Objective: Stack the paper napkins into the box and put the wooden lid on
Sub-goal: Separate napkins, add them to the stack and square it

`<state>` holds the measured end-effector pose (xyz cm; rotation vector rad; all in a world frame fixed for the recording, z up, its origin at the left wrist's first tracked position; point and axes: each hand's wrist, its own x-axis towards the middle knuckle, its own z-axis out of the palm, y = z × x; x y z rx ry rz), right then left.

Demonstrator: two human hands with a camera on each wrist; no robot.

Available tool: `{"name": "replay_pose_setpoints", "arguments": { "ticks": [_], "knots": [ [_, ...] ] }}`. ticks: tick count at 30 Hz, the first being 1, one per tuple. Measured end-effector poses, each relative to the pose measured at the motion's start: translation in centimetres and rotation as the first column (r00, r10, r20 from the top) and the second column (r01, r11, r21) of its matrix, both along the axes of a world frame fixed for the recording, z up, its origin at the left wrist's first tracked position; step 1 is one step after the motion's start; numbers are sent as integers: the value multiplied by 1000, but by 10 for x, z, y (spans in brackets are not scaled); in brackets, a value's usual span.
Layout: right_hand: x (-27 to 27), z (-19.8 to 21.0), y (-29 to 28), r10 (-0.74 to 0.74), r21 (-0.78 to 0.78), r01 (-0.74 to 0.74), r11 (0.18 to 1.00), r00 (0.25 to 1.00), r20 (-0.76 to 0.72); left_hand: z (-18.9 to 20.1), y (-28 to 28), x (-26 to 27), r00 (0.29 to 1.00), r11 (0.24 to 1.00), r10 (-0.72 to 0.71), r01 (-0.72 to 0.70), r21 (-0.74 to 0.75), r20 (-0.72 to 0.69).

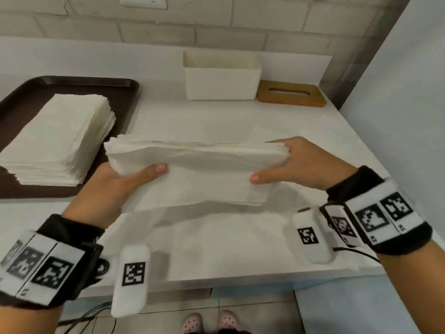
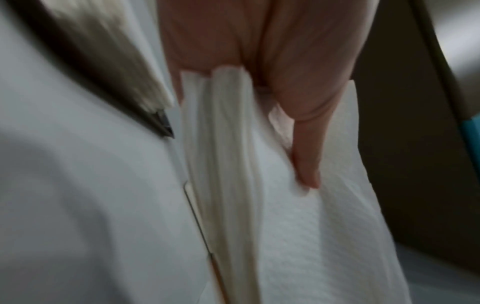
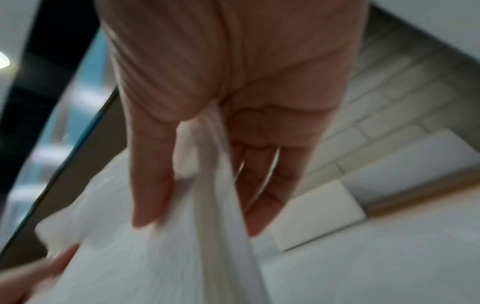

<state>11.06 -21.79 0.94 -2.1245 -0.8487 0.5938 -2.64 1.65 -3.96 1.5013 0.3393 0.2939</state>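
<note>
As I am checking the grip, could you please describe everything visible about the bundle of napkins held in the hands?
The bundle of napkins is a thick sheaf of white, lightly embossed paper sheets, held level above the white counter. The left hand grips one end and the right hand the other, thumbs on the near face. Its edges are slightly uneven. It touches nothing else.

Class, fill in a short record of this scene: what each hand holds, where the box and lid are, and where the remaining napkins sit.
left hand: grips one end of the held napkin bundle
right hand: grips the other end
box: open, by the wall
wooden lid: flat on the counter, right of the box
remaining napkins: stacked on the brown tray
</note>
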Motion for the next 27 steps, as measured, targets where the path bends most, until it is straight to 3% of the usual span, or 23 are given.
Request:
{"name": "replay_pose_setpoints", "arguments": {
  "ticks": [2,4,8,11,16,19,23,27],
  "knots": [
    [-3,-14,-11,-68,160,99,982,979,-190,-6,-3,-3,999,994,-20,25,-103,41],
    [-9,-29,-14,-83,207,145,968,956,-281,-10,-8,-4,998,990,-60,64,-124,34],
    [-21,-53,-18,-118,255,202,946,943,-310,-21,-9,-11,990,994,-97,101,43,-102],
    [-29,-69,-25,-121,202,205,958,924,-364,-23,-12,-20,972,965,-139,176,196,-190],
    [-30,-78,-28,-119,166,200,966,908,-403,-26,-21,-25,941,956,-208,253,149,-266],
    [-29,-77,-23,-87,146,157,977,911,-402,-26,-22,-23,941,946,-214,267,183,-263],
    [-29,-68,-19,-104,230,192,954,932,-347,-20,-18,-24,979,947,-115,160,278,-170],
    [-27,-70,-24,-101,215,187,959,928,-358,-16,-14,-33,983,962,-117,149,229,-144]
  ]
}}
